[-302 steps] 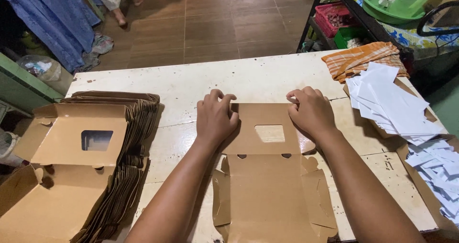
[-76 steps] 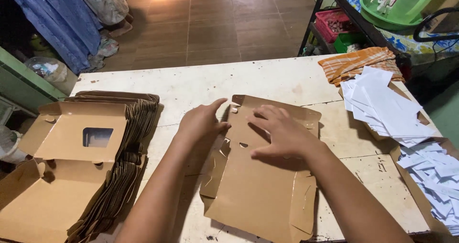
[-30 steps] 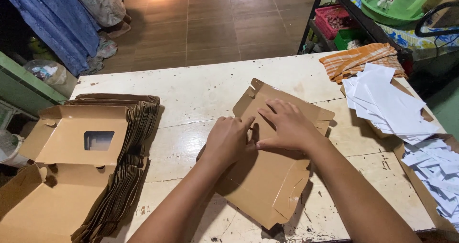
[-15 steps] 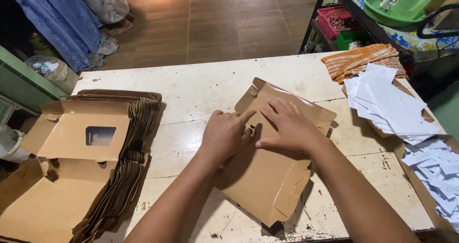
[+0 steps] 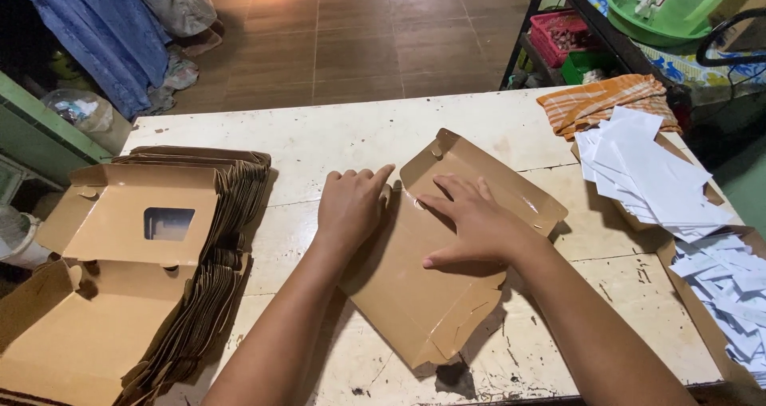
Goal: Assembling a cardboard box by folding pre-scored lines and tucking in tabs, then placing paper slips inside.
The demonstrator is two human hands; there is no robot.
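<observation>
Brown cardboard box blank (image 5: 447, 270) lies flat under both your hands on the white tabletop (image 5: 335, 138).
Your left hand (image 5: 351, 206) curls at its left edge; your right hand (image 5: 475, 222) presses it, fingers spread, right of the stack of blanks (image 5: 152, 246).

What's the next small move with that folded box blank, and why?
Probably press the crease flat: the left hand sits on the edge of the brown box blank, the right hand lies flat on it, and its far flap stands raised.
</observation>
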